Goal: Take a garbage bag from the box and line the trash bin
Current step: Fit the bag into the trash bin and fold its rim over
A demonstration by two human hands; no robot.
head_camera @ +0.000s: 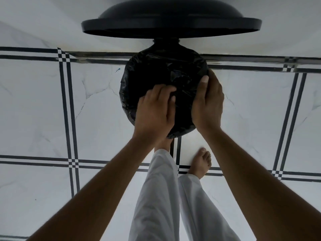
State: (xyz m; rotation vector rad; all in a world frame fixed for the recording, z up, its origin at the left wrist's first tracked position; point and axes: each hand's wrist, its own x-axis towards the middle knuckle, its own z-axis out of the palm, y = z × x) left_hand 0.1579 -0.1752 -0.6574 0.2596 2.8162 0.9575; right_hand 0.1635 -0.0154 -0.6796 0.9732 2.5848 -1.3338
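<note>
A round black trash bin stands on the floor below me, seen from above, and its lid (171,20) is swung up at the back. A black garbage bag (152,72) covers the bin's mouth and hangs down over the rim. My left hand (155,110) lies on the near left rim, fingers curled into the bag's plastic. My right hand (207,101) presses the bag against the right side of the rim, thumb on top. The box is not in view.
White marble floor tiles with black double stripes (67,108) spread all around the bin. My bare feet (201,162) and white trouser legs (156,197) stand just in front of the bin. A small blue scrap (117,70) lies on the floor to its left.
</note>
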